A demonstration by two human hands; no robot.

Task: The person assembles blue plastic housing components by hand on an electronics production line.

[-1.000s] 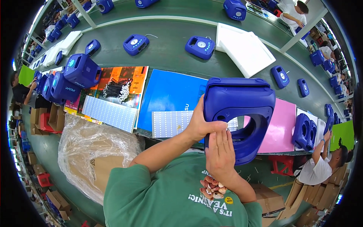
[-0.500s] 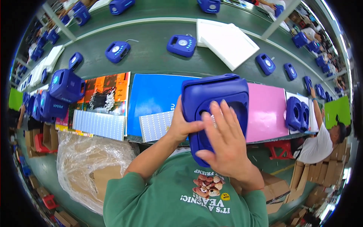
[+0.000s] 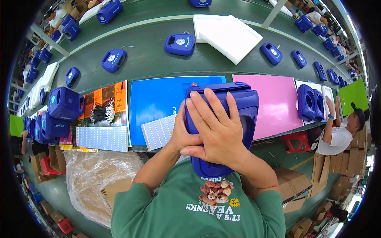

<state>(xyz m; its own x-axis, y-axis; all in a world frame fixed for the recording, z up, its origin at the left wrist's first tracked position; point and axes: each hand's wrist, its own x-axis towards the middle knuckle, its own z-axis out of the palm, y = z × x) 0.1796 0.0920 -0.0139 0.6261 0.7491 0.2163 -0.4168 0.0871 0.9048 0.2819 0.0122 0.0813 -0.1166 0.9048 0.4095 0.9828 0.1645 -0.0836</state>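
Close to my chest, at the table's front edge, is a blue plastic speaker housing (image 3: pixel 235 158) with a carrying handle across its far end. Its round opening shows on the right of its face. My left hand (image 3: pixel 180 135) grips the housing's left side, with its thumb over the near face and its fingers partly hidden. Across the face lies my right hand (image 3: pixel 217 133), palm down, its fingers stretched out and spread. That palm covers much of the housing's left half, and both thumbs come close together there.
A blue sheet (image 3: pixel 152 97) and a pink sheet (image 3: pixel 276 107) cover the table. Left are LED strip panels (image 3: pixel 102 137), a wire bundle (image 3: pixel 104 112) and stacked blue speakers (image 3: pixel 65 103). White foam boards (image 3: pixel 230 37) lie on the conveyor (image 3: pixel 143 49). A co-worker (image 3: pixel 337 135) sits right.
My right hand has slid left and away from me across the housing, from its round opening onto the left half. The left hand keeps its grip. My view has shifted slightly.
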